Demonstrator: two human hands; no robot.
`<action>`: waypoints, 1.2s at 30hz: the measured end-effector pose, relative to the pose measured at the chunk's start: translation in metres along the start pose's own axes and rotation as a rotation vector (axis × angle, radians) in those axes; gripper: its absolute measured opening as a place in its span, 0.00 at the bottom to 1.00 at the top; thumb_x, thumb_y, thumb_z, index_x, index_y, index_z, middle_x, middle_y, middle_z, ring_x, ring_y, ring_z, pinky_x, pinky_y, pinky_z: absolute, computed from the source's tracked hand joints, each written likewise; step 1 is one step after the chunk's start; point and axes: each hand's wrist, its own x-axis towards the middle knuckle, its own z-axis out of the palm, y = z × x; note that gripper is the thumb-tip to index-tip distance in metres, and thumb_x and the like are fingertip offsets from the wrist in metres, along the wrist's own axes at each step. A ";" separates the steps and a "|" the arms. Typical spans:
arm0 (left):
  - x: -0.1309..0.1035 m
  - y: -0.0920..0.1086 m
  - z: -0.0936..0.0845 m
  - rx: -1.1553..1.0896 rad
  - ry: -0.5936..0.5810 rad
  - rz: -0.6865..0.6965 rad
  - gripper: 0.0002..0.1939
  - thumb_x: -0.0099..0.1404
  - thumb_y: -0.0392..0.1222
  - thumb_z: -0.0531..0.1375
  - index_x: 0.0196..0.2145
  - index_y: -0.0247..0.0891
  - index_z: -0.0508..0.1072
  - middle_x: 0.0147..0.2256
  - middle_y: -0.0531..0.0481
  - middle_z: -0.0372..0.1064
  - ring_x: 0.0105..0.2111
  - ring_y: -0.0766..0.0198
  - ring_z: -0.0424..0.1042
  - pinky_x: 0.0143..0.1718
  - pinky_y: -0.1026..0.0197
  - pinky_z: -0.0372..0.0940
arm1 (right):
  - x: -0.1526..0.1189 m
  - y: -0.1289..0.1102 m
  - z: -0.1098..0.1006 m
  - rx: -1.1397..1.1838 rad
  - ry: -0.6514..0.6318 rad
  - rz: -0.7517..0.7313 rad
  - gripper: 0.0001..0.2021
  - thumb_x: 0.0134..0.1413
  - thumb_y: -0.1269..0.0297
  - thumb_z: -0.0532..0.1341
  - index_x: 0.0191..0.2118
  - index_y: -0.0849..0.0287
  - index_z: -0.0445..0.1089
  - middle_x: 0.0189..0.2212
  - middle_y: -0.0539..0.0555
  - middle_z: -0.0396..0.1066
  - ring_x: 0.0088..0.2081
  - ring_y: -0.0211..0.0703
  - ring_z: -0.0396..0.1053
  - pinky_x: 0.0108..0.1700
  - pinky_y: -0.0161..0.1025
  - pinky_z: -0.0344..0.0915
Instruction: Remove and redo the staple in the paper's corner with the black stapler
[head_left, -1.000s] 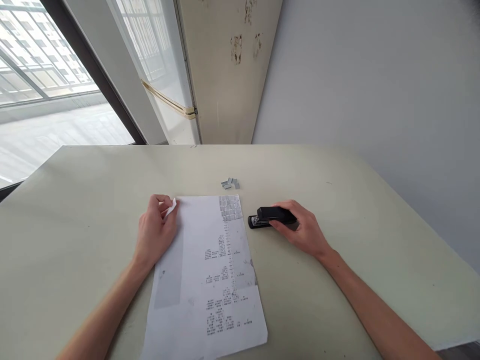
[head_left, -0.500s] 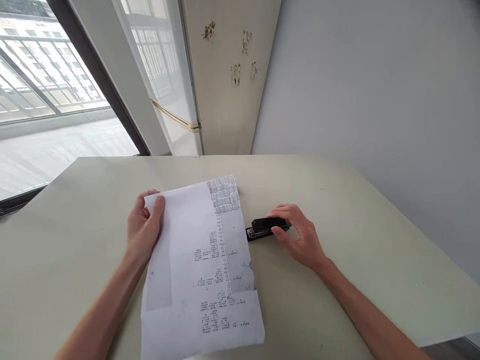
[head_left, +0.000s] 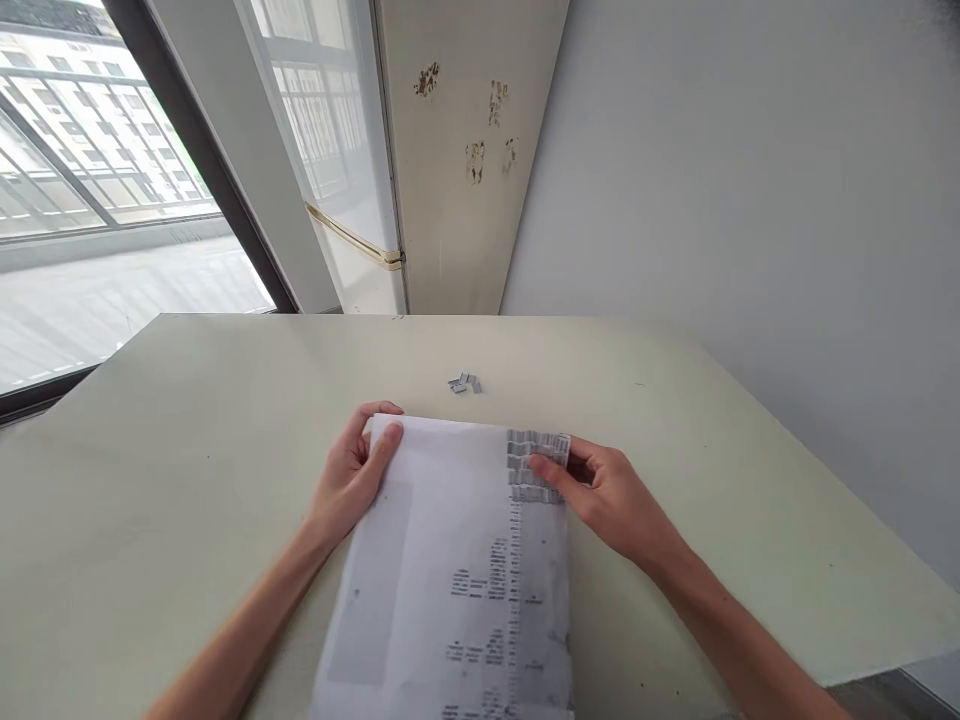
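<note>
A printed white paper sheet (head_left: 442,540) is held up above the table, covering its near middle. My left hand (head_left: 360,465) pinches the top left corner, thumb on the front and fingers behind. At the top right corner, my right hand (head_left: 607,490) is closed on the sheet, its thumb over a patch of dense grey print. Just beyond the sheet's top edge lies a small pile of metal staples (head_left: 465,383). The black stapler cannot be seen in this view.
The pale green table (head_left: 712,520) stretches out on both sides. Behind it stand a white fridge (head_left: 457,230) with rusty marks and a grey wall (head_left: 712,180). A glass door (head_left: 112,200) with a dark frame is at the left.
My right hand has left the stapler and taken hold of the sheet's top right corner. The sheet and my left hand have shifted right and nearer. The staples have come into view; the stapler no longer shows.
</note>
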 end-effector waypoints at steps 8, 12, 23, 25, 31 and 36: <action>0.002 -0.015 0.003 0.006 -0.063 0.029 0.24 0.75 0.65 0.53 0.52 0.42 0.63 0.42 0.47 0.76 0.24 0.65 0.74 0.23 0.63 0.63 | 0.009 0.066 -0.133 -0.164 0.177 0.290 0.20 0.57 0.41 0.67 0.36 0.55 0.80 0.31 0.57 0.81 0.31 0.51 0.78 0.32 0.43 0.73; 0.005 -0.016 0.007 0.046 -0.056 0.005 0.24 0.74 0.66 0.53 0.51 0.42 0.64 0.41 0.48 0.76 0.23 0.65 0.73 0.24 0.62 0.63 | 0.024 0.123 -0.181 -0.359 0.203 0.337 0.26 0.58 0.39 0.65 0.50 0.55 0.79 0.49 0.62 0.81 0.46 0.60 0.80 0.46 0.52 0.77; 0.008 -0.019 0.009 0.128 -0.072 0.007 0.25 0.74 0.67 0.53 0.51 0.42 0.66 0.41 0.47 0.76 0.25 0.65 0.72 0.25 0.61 0.64 | 0.022 0.200 -0.100 -0.867 0.171 0.389 0.42 0.71 0.39 0.35 0.77 0.64 0.45 0.78 0.61 0.38 0.78 0.58 0.34 0.76 0.61 0.37; 0.010 -0.021 0.010 0.153 -0.088 0.015 0.25 0.74 0.67 0.53 0.51 0.42 0.66 0.41 0.47 0.76 0.25 0.65 0.72 0.25 0.61 0.64 | 0.027 0.199 -0.101 -0.867 0.164 0.392 0.41 0.71 0.39 0.35 0.78 0.62 0.43 0.78 0.59 0.37 0.78 0.56 0.34 0.76 0.60 0.35; 0.012 -0.025 0.009 0.189 -0.110 0.035 0.26 0.74 0.67 0.52 0.51 0.42 0.66 0.41 0.47 0.77 0.25 0.64 0.73 0.24 0.61 0.63 | 0.045 0.197 -0.102 -0.833 0.170 0.385 0.41 0.72 0.40 0.35 0.77 0.63 0.44 0.78 0.59 0.37 0.78 0.56 0.34 0.76 0.60 0.34; 0.010 -0.025 0.008 0.188 -0.112 0.035 0.26 0.74 0.67 0.52 0.50 0.41 0.66 0.41 0.46 0.77 0.25 0.64 0.73 0.25 0.61 0.63 | 0.039 0.171 -0.096 -0.734 0.242 0.239 0.38 0.73 0.42 0.38 0.77 0.63 0.46 0.78 0.61 0.37 0.78 0.56 0.36 0.76 0.61 0.37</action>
